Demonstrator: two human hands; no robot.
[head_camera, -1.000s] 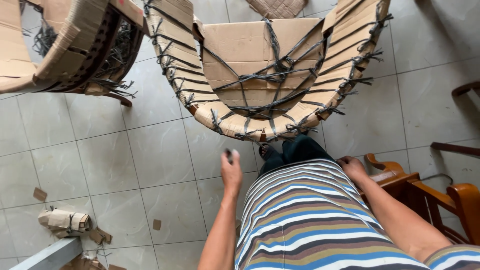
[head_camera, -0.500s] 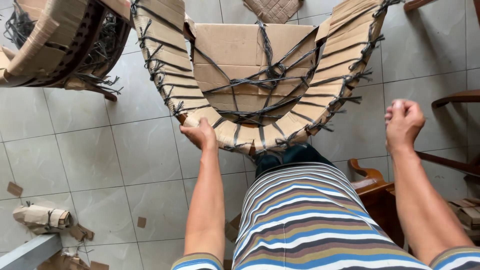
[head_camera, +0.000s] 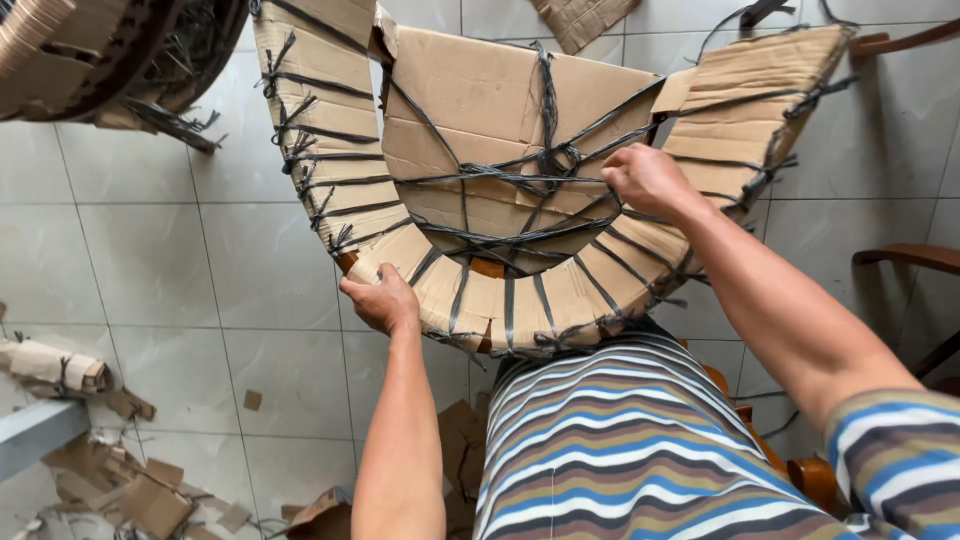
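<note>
The floor (head_camera: 150, 260) is laid with large pale grey tiles with thin dark joints, lit by soft, even daylight. Torn cardboard scraps (head_camera: 130, 490) lie scattered at the lower left, beside a pale grey beam (head_camera: 35, 440) and a small roll of cardboard (head_camera: 50, 362). Another cardboard piece (head_camera: 585, 15) lies at the top edge. Brown wooden chair arms (head_camera: 915, 258) curve in at the right side.

Cardboard scraps (head_camera: 150, 500) on tiled floor (head_camera: 150, 260)
</note>
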